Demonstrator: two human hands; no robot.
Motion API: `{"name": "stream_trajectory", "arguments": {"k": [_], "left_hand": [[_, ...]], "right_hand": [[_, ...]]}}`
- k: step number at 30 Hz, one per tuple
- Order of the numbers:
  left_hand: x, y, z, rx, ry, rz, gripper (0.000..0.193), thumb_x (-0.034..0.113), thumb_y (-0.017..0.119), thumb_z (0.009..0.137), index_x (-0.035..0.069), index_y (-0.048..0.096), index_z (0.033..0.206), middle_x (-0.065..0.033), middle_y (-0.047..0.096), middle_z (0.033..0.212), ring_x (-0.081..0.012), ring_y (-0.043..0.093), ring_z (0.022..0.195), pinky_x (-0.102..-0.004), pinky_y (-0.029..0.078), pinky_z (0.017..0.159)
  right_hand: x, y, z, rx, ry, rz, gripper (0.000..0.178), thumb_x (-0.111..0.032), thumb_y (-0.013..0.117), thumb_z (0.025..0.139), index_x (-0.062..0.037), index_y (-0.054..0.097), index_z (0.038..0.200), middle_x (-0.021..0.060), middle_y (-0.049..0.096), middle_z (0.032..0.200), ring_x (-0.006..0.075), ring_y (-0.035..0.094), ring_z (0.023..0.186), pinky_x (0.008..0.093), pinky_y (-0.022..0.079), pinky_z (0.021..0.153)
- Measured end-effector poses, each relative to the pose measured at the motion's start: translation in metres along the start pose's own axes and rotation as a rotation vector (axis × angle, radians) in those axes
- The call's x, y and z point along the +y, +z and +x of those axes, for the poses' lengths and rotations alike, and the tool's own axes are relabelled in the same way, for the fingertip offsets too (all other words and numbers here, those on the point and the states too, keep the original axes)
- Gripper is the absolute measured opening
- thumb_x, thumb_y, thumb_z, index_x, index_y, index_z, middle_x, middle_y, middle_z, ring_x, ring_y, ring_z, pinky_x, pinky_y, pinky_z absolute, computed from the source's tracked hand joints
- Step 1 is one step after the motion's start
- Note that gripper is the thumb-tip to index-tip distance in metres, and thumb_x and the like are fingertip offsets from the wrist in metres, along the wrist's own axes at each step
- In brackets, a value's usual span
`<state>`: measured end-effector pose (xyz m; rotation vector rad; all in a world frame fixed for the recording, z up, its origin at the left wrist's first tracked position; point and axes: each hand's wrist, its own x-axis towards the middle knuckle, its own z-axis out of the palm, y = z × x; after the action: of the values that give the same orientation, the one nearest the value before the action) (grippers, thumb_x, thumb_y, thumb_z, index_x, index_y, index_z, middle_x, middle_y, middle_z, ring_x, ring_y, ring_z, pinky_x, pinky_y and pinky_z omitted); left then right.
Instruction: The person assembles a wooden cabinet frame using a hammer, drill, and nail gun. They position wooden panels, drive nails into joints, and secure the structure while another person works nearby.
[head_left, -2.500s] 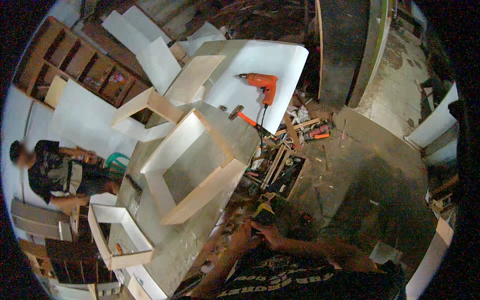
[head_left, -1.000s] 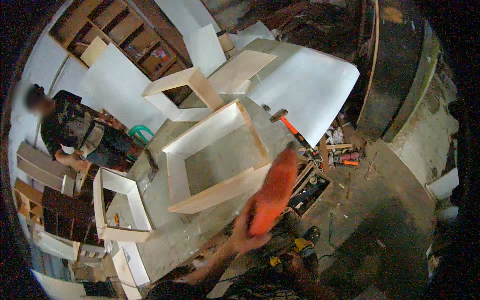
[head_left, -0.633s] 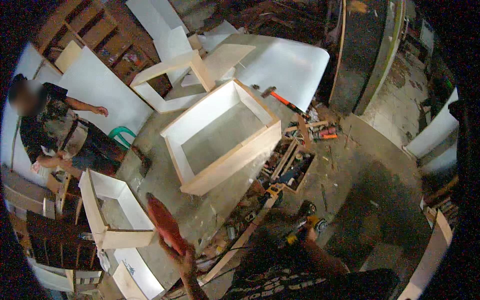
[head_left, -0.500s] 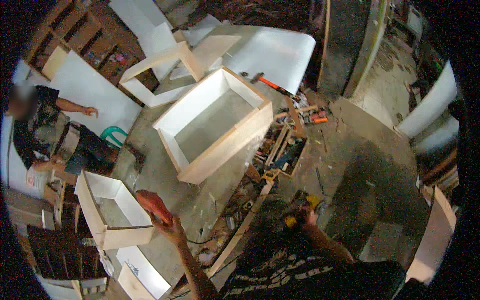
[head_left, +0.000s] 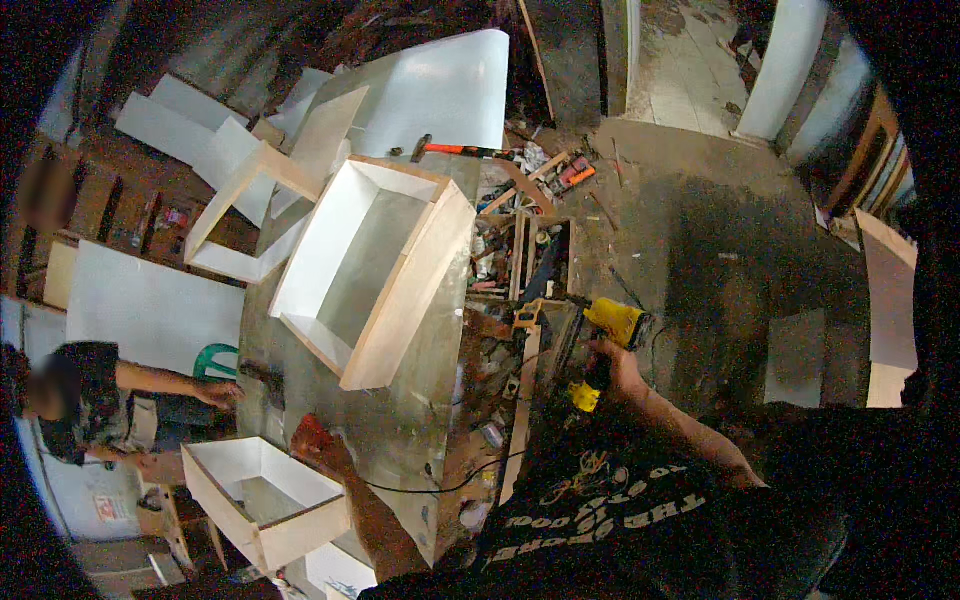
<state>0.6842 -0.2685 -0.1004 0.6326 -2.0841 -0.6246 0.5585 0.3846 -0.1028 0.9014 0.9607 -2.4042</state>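
My left hand (head_left: 334, 458) is closed round a reddish, elongated thing (head_left: 312, 434), too blurred to name, beside a small open box (head_left: 308, 527) with white inner walls. My right hand (head_left: 620, 368) grips a yellow-and-black power drill (head_left: 612, 320) on the right, above the floor; part of its handle is hidden. A larger open box frame (head_left: 412, 290), pale wood outside and white inside, lies on the grey work table (head_left: 405, 430). Behind it stands another wood-and-white frame (head_left: 225, 212).
A co-worker (head_left: 100, 400) stands at the left, one hand reaching toward the table. A hammer (head_left: 455, 149) with an orange handle lies at the table's far end. A tool box (head_left: 573, 255), a handsaw (head_left: 527, 318) and scattered tools lie right of the table. A black cable (head_left: 430, 490) crosses the table edge.
My view has turned to the right, so the table and boxes look rotated. My left hand still holds the reddish thing and my right hand the drill. The co-worker's hand is nearer the table.
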Motion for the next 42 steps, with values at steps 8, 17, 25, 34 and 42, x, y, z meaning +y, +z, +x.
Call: {"name": "stream_trajectory", "arguments": {"k": [8,17,25,34,42], "left_hand": [[0.048,-0.023,-0.004,-0.261,-0.277,0.533,0.063,0.041,0.061,0.091,0.002,0.044,0.138,-0.0161,0.054,0.132,-0.0287,0.055,0.117,-0.0419,0.046,0.1],[0.362,0.137,0.089,-0.514,0.29,0.408,0.052,0.005,0.072,0.081,0.001,0.054,0.131,-0.0191,0.056,0.131,-0.0353,0.055,0.12,-0.0442,0.043,0.103],[0.482,0.386,0.159,-0.817,0.797,0.217,0.035,0.007,0.065,0.093,0.003,0.058,0.126,-0.0178,0.059,0.129,-0.0346,0.054,0.122,-0.0424,0.042,0.106],[0.45,0.444,0.177,-1.014,0.38,0.264,0.029,0.016,0.065,0.093,0.007,0.066,0.122,-0.0141,0.06,0.131,-0.0298,0.052,0.126,-0.0397,0.042,0.105],[0.427,0.454,0.165,-0.867,0.422,0.005,0.032,0.008,0.061,0.088,0.006,0.068,0.119,-0.0124,0.065,0.124,-0.0286,0.052,0.123,-0.0391,0.038,0.106]], "right_hand": [[-0.007,0.022,0.011,-0.282,-0.198,-0.315,0.026,-0.009,0.061,0.09,-0.0043,0.065,0.115,0.0075,0.069,0.102,0.0232,0.067,0.095,0.037,0.052,0.088],[0.026,0.074,0.112,-0.604,-0.953,-0.78,0.037,-0.001,0.058,0.089,-0.0089,0.06,0.124,0.0071,0.066,0.116,0.027,0.063,0.106,0.0387,0.049,0.096],[0.024,0.195,0.111,-0.68,0.15,0.257,0.022,-0.026,0.069,0.094,-0.0092,0.06,0.105,0.0007,0.06,0.094,0.0139,0.058,0.087,0.0299,0.05,0.08],[-0.004,0.215,0.114,-0.641,0.077,0.287,0.055,-0.029,0.069,0.092,-0.0037,0.052,0.138,-0.0018,0.057,0.082,0.0087,0.053,0.068,0.0269,0.047,0.063],[-0.004,0.227,0.121,-0.654,0.126,0.316,0.06,-0.03,0.069,0.091,-0.0012,0.05,0.14,-0.0039,0.051,0.077,0.0081,0.049,0.066,0.0249,0.042,0.061]]}}
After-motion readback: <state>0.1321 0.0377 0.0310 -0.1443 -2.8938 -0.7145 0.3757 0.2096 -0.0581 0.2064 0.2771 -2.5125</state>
